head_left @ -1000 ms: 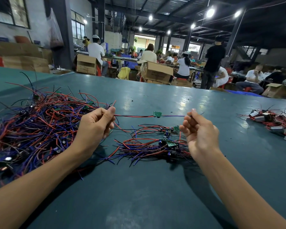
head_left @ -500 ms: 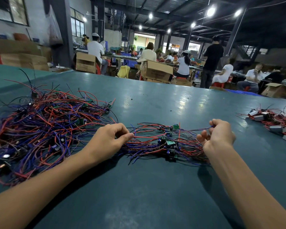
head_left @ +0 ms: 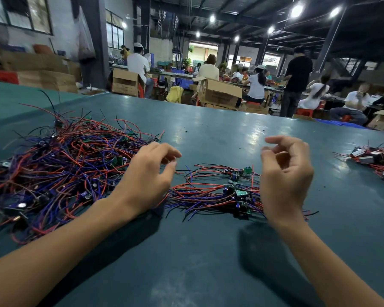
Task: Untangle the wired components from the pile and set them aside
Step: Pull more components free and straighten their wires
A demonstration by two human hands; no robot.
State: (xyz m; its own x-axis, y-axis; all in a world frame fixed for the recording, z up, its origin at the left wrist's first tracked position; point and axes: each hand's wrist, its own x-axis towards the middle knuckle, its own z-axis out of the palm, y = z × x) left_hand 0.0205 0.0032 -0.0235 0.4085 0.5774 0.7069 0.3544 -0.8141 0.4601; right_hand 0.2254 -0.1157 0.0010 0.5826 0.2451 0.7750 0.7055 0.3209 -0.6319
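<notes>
Head view: left hand (head_left: pixel 146 180) and right hand (head_left: pixel 285 180) hover empty, fingers loosely curled and apart, at either end of the set-aside bundle (head_left: pixel 208 193), tangled pile (head_left: pixel 60 171) just left on the table (head_left: pixel 208 273); best to pinch one wire at the pile's edge and draw it out slowly.

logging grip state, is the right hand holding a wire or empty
Empty. The right hand hovers over the small wire bundle, fingers loosely curled and apart, no wire between them.
</notes>
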